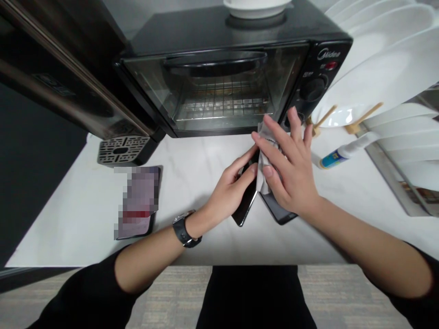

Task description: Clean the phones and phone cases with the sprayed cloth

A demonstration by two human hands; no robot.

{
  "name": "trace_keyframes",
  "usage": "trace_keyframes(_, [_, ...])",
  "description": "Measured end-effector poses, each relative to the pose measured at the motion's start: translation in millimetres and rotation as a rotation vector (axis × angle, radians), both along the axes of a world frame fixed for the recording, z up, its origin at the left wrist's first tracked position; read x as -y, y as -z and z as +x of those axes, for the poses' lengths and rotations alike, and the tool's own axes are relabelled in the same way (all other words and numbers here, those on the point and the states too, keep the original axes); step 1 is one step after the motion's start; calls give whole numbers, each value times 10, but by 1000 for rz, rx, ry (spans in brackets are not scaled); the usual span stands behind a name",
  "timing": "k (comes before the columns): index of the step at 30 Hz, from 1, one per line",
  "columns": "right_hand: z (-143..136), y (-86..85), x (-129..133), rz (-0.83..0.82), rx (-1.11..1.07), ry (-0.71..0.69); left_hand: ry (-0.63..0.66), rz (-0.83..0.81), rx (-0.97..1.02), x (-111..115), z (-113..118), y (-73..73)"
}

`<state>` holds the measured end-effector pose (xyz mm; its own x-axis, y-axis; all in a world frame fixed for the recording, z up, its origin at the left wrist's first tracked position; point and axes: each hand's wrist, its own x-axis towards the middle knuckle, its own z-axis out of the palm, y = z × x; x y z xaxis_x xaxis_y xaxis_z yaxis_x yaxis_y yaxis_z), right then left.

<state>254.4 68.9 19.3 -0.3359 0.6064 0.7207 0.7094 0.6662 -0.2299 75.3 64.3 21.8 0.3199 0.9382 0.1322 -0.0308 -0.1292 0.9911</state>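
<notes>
My left hand [228,189], with a watch at its wrist, grips a dark phone [246,204] by its sides and keeps it tilted above the counter. A crumpled whitish tissue [263,176] lies against the phone's upper right edge. My right hand [291,169] holds the tissue there, its thumb and fingers pressing it while the other fingers stick out. Below my right hand, a second dark, flat device [278,211] rests on the counter, mostly covered by the hand and tissue.
A black toaster oven [219,91] stands behind my hands, with a white dish [257,8] on top. At left lie another phone [139,201] and a drip tray [123,150]. A spray bottle [338,157] and racked white plates [384,68] are at right on the white counter [192,164].
</notes>
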Motion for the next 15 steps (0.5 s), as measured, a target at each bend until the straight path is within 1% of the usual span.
trace_keyframes(4, [-117,-5,176,-26,148,-172,-25,31,-10,-24,-56,19])
trace_keyframes(6, [-135,-3,201,-40,189,-215,-22,43,-5,-42,-72,27])
trace_keyframes(7, [-122,-1,182,-42,176,-199,-17,37,8,-52,-71,31])
trace_keyframes(10, [-37,-1,53,-22,52,-52,-3,4,41,-73,-41,39])
trace_keyframes(12, [0,-6,-1,-12,-1,7,9,-1,28,-77,-21,38])
trace_keyframes(13, [-1,-10,2,-8,-7,4,15,2,26,-74,-18,34])
trace_keyframes(15, [-44,-18,62,-14,41,-61,21,14,21,-61,-29,15])
